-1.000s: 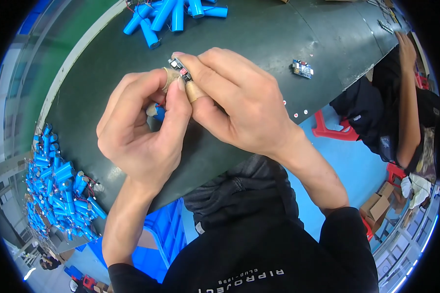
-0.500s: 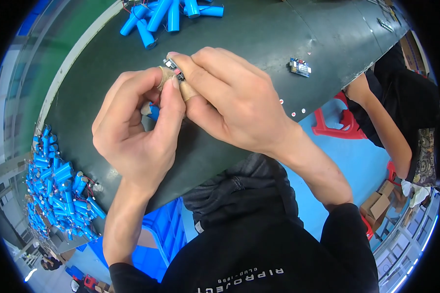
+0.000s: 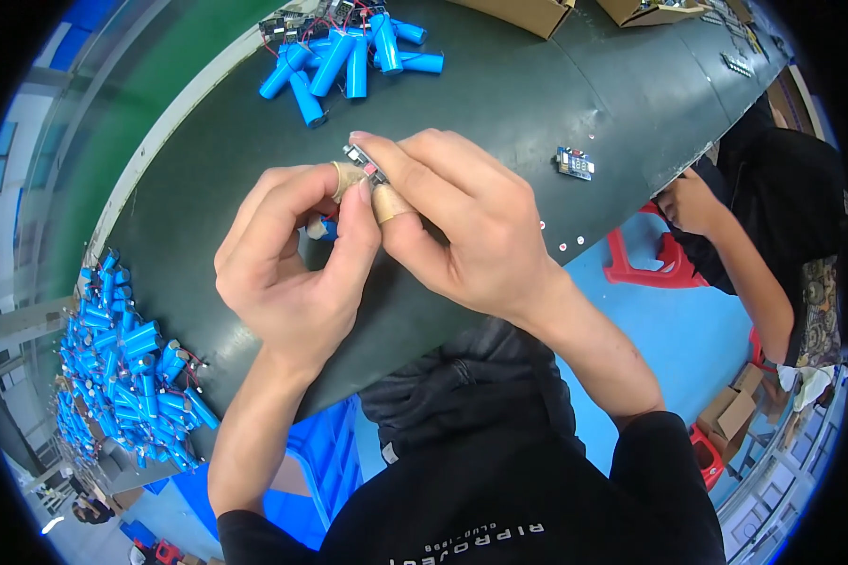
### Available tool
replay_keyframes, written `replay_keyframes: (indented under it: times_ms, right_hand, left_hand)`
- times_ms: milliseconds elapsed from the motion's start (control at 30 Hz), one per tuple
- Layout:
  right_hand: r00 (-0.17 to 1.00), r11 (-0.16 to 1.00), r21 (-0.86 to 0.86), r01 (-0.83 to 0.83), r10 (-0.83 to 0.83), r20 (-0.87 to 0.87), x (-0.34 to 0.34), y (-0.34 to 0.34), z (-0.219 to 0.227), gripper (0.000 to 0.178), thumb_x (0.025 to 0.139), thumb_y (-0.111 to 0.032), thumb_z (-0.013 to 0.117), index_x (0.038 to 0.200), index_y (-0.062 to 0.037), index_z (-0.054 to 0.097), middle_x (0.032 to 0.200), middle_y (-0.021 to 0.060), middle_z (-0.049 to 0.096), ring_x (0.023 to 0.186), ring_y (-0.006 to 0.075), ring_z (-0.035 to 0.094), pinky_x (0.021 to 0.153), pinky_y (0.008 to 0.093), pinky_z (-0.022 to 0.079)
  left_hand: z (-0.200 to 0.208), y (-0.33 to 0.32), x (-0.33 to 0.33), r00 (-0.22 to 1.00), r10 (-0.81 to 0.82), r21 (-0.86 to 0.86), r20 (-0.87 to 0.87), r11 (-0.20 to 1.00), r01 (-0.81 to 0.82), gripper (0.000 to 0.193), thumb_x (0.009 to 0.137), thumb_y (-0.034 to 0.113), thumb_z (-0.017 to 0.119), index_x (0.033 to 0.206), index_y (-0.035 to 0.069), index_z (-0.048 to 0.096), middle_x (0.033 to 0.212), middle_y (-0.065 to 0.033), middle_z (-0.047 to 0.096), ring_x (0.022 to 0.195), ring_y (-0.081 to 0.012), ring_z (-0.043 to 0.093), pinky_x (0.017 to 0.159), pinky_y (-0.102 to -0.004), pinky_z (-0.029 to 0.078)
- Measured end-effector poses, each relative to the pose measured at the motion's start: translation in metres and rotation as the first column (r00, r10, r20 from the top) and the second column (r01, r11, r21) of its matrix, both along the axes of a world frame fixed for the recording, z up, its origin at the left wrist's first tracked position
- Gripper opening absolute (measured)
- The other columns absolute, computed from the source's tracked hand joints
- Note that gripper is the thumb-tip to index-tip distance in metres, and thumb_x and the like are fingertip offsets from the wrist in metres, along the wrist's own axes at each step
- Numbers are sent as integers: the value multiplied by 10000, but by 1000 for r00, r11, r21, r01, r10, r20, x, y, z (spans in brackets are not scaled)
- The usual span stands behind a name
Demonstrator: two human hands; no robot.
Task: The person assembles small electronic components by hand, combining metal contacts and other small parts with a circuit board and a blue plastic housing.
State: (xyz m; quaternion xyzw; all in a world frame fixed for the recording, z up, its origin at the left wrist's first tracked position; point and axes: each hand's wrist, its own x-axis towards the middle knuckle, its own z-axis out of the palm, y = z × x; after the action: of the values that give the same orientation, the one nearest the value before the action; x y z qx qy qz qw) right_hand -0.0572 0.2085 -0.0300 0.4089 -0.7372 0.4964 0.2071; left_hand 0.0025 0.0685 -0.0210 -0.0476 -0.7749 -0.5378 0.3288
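Both my hands meet above the dark green tabletop, fingertips pinched together around a small circuit board (image 3: 365, 164) with a reddish-pink part on it. My right hand (image 3: 485, 221) is closed on the board with thumb and forefinger. My left hand (image 3: 287, 254) is closed too, its thumb and forefinger against the board's lower side. Inside its curled fingers a blue cylindrical battery (image 3: 326, 228) shows in part; the rest is hidden. Tan finger covers (image 3: 390, 202) wrap some fingertips. Whether a wire or plug joins battery and board cannot be made out.
Wired blue batteries (image 3: 334, 64) lie at the far side, and a large heap of blue batteries (image 3: 132, 367) at the left. Another circuit board (image 3: 575, 163) rests to the right. Cardboard boxes (image 3: 528, 14) stand at the back. A co-worker's arm (image 3: 749, 268) is at the right edge.
The whole view has shifted, so the table and hands appear lower and further right, and boxes show at the back. My hands keep nearly the same grip on the board.
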Motion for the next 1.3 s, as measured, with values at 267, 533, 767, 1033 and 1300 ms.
replay_keyframes:
  times_ms: [267, 533, 767, 1033, 1300]
  right_hand:
    - [998, 996, 68, -58, 60, -22, -2, 4, 4, 339, 775, 11, 622, 1111, 46, 656, 831, 108, 613, 692, 239, 596, 607, 323, 494]
    - [999, 994, -107, -29, 33, 29, 0, 2, 3, 296, 815, 54, 606, 1104, 52, 668, 866, 137, 649, 708, 225, 631, 624, 304, 504]
    - [997, 995, -90, -45, 51, 61, 0, 5, 8, 294, 809, 69, 600, 1095, 62, 669, 921, 164, 665, 750, 232, 647, 663, 296, 515]
    - [991, 996, -48, -80, 85, 102, -1, 7, 13, 324, 801, 80, 565, 1111, 80, 659, 937, 179, 669, 772, 239, 650, 690, 295, 515]
    - [992, 996, -46, -80, 84, 92, 0, 7, 13, 325, 798, 70, 574, 1111, 80, 660, 934, 179, 670, 763, 236, 645, 681, 297, 510]
  left_hand:
    - [2, 1, 1, 999, 29, -131, -18, 991, -31, 163, 762, -97, 702, 914, -81, 643, 833, -113, 647, 679, -120, 585, 588, -215, 465]
    - [4, 4, 0, 996, 26, -66, -86, 997, -32, 185, 735, -99, 724, 887, -51, 632, 825, -120, 645, 690, -146, 584, 599, -237, 464]
    - [5, 3, -1, 992, 6, -78, -128, 997, -16, 210, 722, -109, 734, 893, -51, 628, 817, -124, 644, 648, -140, 575, 567, -230, 452]
    - [6, 3, -1, 994, -18, -25, -112, 1000, 16, 189, 730, -112, 726, 881, -55, 628, 818, -117, 639, 644, -132, 578, 555, -228, 448]
    - [7, 4, -1, 992, -12, -13, -122, 1000, 11, 184, 731, -110, 725, 877, -49, 632, 816, -114, 637, 640, -128, 582, 546, -226, 445]
